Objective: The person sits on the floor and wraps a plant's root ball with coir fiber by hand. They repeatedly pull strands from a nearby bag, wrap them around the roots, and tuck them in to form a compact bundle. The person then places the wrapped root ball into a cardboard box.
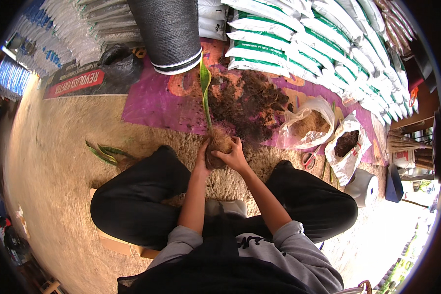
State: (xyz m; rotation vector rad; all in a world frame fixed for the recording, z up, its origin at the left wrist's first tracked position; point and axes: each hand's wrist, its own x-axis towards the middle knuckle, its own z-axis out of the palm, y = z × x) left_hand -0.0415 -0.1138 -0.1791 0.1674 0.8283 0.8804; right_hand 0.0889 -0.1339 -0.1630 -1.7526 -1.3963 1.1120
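Observation:
Between my bent knees, my left hand (205,153) and my right hand (230,153) are closed around a root ball (216,144) wrapped in brown fibre. A single tall, green, yellow-edged leaf (206,90) rises from it. Just beyond lies loose dark soil (245,103) on a purple printed sheet (147,105). To the right are an open bag of brown fibre (306,122), an open bag of dark soil (347,144) and red-handled scissors (308,160). Cut yellow-edged leaves (103,154) lie on the concrete by my left knee.
Stacked white-and-green sacks (279,39) and a tall black roll or stack (164,32) stand at the back. A dark plastic bag (115,63) sits at back left. A grey-white container (362,188) stands by my right knee, and cardboard (110,237) lies under my left leg.

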